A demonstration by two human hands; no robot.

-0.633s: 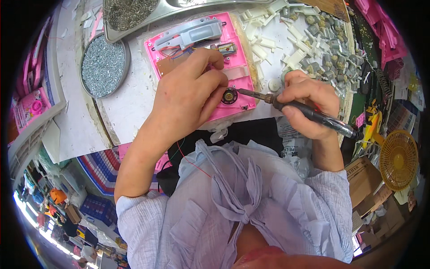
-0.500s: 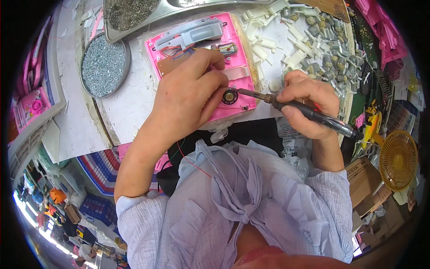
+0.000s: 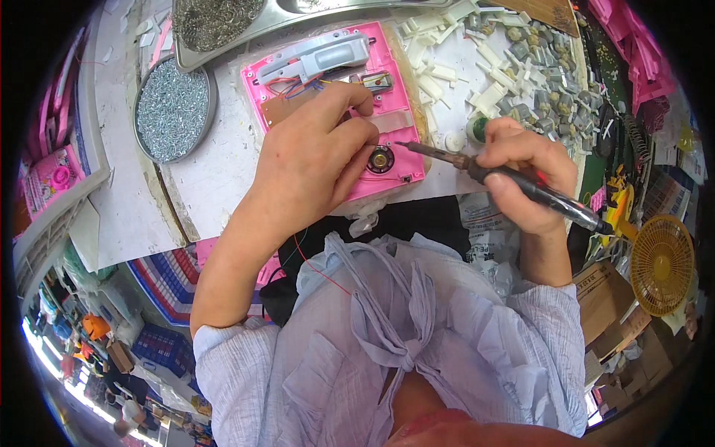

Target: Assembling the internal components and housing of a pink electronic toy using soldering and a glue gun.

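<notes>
My right hand [image 3: 532, 167] is closed round the black handle of a soldering iron [image 3: 445, 155]. The iron's tip points left, near the upper right rim of a small round speaker [image 3: 381, 159]. That speaker sits in a pink plastic housing [image 3: 401, 100], which lies with its inside up. My left hand [image 3: 309, 153] rests over the housing, fingertips pinched together at the speaker's left side; what they hold is hidden. Below my left wrist hangs a thin red wire [image 3: 320, 270]. Also in the housing are a grey plastic part [image 3: 339, 54], a brown circuit board [image 3: 277, 110] and coloured wires.
A round tray of small screws [image 3: 173, 108] stands left of the housing. Behind is a metal tray [image 3: 287, 16] with small wiry metal parts. White plastic parts [image 3: 488, 100] and grey motors [image 3: 547, 112] lie piled at right. A yellow fan [image 3: 661, 266] is farther right.
My right hand has drawn the soldering iron a little to the right, its tip away from the speaker. A dark green round object now shows beside my right fingers. My left hand stays put.
</notes>
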